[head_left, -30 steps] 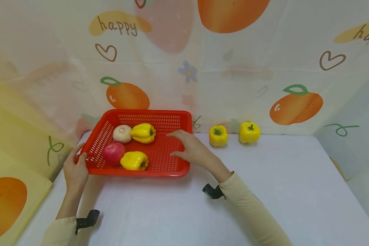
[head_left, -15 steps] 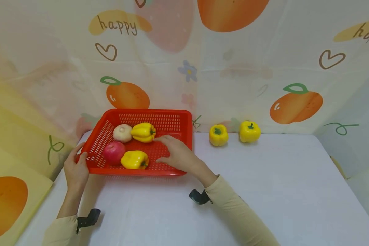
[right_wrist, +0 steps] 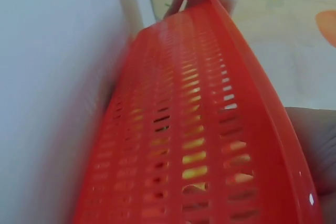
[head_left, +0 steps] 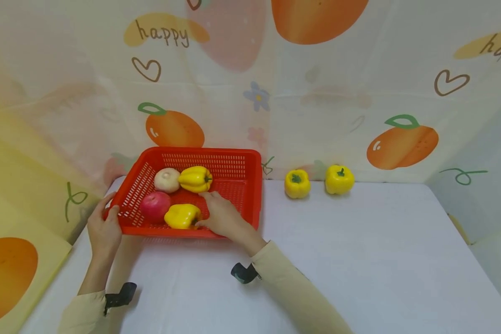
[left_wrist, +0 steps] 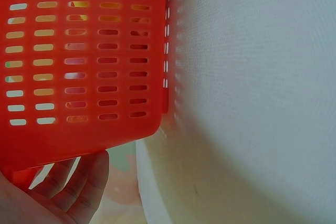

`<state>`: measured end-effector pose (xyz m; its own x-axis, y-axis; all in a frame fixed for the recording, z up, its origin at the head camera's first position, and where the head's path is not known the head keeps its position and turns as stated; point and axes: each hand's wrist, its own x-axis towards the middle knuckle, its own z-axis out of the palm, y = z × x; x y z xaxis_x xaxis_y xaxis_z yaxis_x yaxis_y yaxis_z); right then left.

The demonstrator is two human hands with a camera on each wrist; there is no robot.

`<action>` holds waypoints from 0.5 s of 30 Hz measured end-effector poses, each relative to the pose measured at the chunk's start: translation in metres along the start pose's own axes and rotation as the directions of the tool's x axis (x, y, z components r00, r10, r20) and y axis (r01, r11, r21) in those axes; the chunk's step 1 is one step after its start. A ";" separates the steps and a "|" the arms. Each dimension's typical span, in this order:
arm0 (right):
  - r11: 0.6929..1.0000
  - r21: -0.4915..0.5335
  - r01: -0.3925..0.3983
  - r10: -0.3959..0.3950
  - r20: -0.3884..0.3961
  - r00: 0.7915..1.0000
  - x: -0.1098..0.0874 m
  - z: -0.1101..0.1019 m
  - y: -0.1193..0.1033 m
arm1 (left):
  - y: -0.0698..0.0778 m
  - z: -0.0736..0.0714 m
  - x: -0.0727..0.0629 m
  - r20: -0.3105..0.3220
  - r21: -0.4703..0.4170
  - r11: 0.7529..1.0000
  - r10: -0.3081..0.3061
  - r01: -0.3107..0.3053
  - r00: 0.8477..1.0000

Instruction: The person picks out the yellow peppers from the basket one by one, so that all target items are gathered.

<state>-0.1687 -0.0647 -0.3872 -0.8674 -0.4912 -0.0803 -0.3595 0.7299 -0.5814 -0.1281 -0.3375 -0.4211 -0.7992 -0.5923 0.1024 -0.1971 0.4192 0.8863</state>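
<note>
Nearest to me are 2 beige sleeves (head_left: pixel 300 287), each with a small black camera at the wrist. The left hand (head_left: pixel 104 229) grips the left rim of the red rectangular plastic basket (head_left: pixel 154 230), which sits on the white cloth-covered desk (head_left: pixel 359 250). The right hand (head_left: pixel 224 215) reaches inside over the basket; its fingers are spread and appear to hold nothing. The thumb is just beside the stem end of the near yellow bell pepper (head_left: pixel 181 216), but I cannot tell whether it touches. This pepper lies on its side by the near wall, next to the red round fruit (head_left: pixel 155 206).

In my judgement, a good grip would go around the pepper's broad body, because its skin looks slippery, while the left hand steadies the rim.

Deeper inside, the white round vegetable (head_left: pixel 167 180) lies against the far yellow bell pepper (head_left: pixel 195 179). This one is close to the forefinger, so care is advisable.

Beyond the basket's right side, 2 upright yellow bell peppers (head_left: pixel 297 183) stand apart, before the pale printed cloth (head_left: pixel 300 111).
</note>
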 end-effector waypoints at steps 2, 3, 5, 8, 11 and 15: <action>1.000 -0.010 -0.013 0.013 0.025 1.000 0.004 0.003 -0.005 | 0.000 0.000 0.000 -0.002 0.001 1.000 0.005 -0.005 1.000; 1.000 -0.011 -0.019 0.020 0.037 0.999 0.006 0.004 -0.007 | 0.000 0.000 0.001 -0.002 0.002 1.000 0.006 -0.006 1.000; 0.999 -0.030 -0.027 0.028 0.057 0.998 0.009 0.007 -0.013 | -0.001 0.000 0.001 0.002 0.000 1.000 0.006 -0.006 1.000; 0.997 -0.075 -0.023 0.028 0.071 0.997 0.014 0.010 -0.022 | -0.001 -0.001 0.000 0.003 0.000 1.000 0.001 -0.001 1.000; 0.994 -0.102 -0.029 0.037 0.079 0.996 0.019 0.013 -0.028 | -0.002 -0.001 0.000 -0.007 0.004 1.000 0.004 -0.004 1.000; 0.995 -0.079 -0.067 0.075 0.097 0.992 0.025 0.017 -0.029 | -0.001 0.000 -0.001 -0.014 0.002 1.000 0.010 -0.010 1.000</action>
<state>-0.1738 -0.1059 -0.3861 -0.8544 -0.4789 -0.2017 -0.3265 0.7967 -0.5085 -0.1275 -0.3374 -0.4219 -0.7929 -0.5978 0.1181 -0.1899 0.4267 0.8842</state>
